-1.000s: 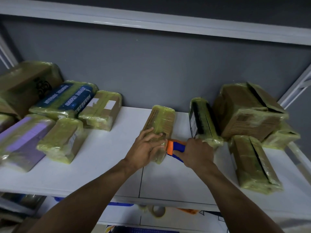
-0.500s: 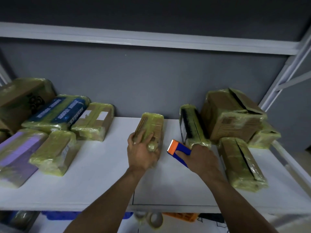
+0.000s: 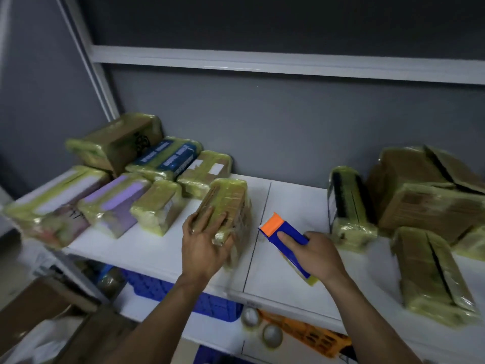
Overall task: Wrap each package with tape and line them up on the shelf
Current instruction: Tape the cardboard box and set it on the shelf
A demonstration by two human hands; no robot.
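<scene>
Left hand (image 3: 203, 243) grips the near end of a tape-wrapped brown package (image 3: 227, 206) lying mid-shelf, fingers flat on top, thumb curled round its corner; right hand (image 3: 316, 254) holds a blue-and-orange tape dispenser (image 3: 284, 233) just right of it. On the white shelf (image 3: 157, 248), wrapped packages (image 3: 147, 187) cluster far left; more wrapped boxes (image 3: 425, 203) sit right. Blue crate (image 3: 183, 295) and tape rolls (image 3: 273, 334) lie below.
</scene>
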